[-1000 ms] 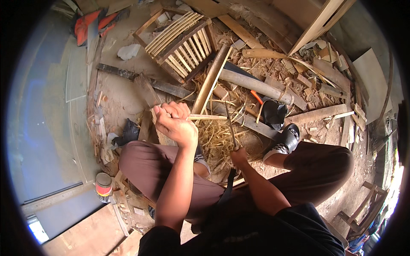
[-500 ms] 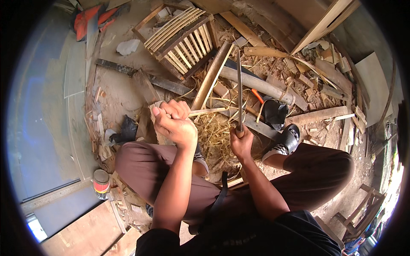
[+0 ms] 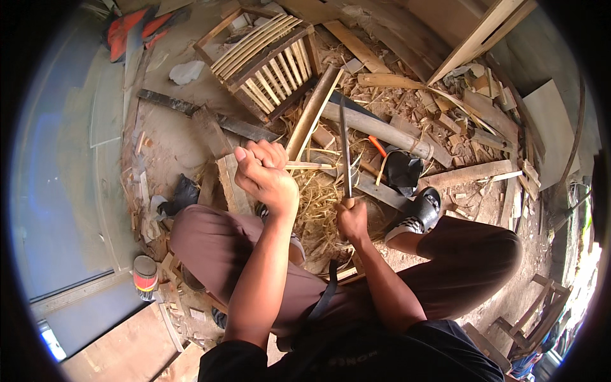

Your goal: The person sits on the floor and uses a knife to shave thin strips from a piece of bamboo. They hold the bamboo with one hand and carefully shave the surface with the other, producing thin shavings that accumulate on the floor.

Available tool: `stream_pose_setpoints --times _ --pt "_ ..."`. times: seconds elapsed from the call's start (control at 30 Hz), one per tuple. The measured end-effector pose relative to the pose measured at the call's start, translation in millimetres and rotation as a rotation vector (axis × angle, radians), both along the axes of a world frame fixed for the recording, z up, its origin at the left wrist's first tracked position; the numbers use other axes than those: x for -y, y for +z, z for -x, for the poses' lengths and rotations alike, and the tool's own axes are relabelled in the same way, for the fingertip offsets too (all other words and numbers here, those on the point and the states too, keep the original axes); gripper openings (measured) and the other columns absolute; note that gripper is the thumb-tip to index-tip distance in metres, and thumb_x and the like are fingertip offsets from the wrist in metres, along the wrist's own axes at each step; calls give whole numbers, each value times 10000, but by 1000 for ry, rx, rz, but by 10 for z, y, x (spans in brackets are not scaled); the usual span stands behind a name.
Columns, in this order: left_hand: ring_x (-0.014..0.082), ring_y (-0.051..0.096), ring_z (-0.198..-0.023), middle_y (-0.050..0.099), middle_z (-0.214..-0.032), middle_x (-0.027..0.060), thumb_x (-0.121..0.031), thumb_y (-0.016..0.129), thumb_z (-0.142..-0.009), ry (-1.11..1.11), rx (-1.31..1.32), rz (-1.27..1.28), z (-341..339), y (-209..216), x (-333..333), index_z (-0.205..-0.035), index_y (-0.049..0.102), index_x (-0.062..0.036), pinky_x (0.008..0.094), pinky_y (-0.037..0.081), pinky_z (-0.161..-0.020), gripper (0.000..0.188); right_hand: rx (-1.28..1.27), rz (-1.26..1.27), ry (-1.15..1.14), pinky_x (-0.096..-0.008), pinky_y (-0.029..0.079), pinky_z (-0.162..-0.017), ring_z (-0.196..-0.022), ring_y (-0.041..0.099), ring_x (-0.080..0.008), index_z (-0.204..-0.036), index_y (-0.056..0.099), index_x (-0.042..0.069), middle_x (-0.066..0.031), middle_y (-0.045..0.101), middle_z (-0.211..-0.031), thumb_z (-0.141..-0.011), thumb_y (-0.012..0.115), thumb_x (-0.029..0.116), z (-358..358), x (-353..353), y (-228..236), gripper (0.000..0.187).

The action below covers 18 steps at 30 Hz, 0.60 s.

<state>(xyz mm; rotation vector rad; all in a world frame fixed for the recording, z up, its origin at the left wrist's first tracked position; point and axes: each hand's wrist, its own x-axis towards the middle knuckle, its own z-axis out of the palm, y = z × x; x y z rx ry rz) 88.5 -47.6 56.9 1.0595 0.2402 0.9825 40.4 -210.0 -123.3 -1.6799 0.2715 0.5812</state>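
Observation:
Wrapped in a fist, my left hand (image 3: 266, 173) holds a slim pale strip of wood or bamboo (image 3: 313, 165), whose free end points right. My right hand (image 3: 352, 220) is closed on the wooden handle of a machete (image 3: 345, 149). Its long narrow blade stands away from me, just right of the strip's tip; whether the two touch I cannot tell. Below both, a heap of pale curled shavings (image 3: 318, 194) lies on the ground between my feet. My left palm side and the strip's gripped end are hidden.
A slatted wooden crate (image 3: 270, 67) stands ahead, beside a leaning plank (image 3: 313, 114). A round pole (image 3: 382, 132), an orange-handled tool (image 3: 377, 146) and a black bag (image 3: 404, 172) lie to the right among scattered offcuts. A painted can (image 3: 145, 274) is at my left.
My right hand has shifted a little left and toward me, and the machete blade tilts more to the left. The strip lies flatter in my left hand. The whole view has shifted slightly.

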Motion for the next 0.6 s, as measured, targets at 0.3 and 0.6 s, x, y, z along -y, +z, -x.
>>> stream_pose_setpoints --times 0.3,0.6 --pt "96 172 -493 249 -547 -13 -307 362 -1075 44 5 40 60 -14 -90 -655 269 -121 285 190 -491 469 -116 401 186 -415 441 -484 -504 537 -180 -682 495 57 -53 523 -577 -929 569 130 433 227 -751 268" --pt "97 177 -495 252 -553 -14 -328 357 -1085 37 -4 43 105 -37 -77 -654 277 -122 286 189 -489 485 195 1 -141 -320 397 -503 -530 481 -103 -702 497 56 -7 508 -600 -906 609 65 -20 84 6 233"
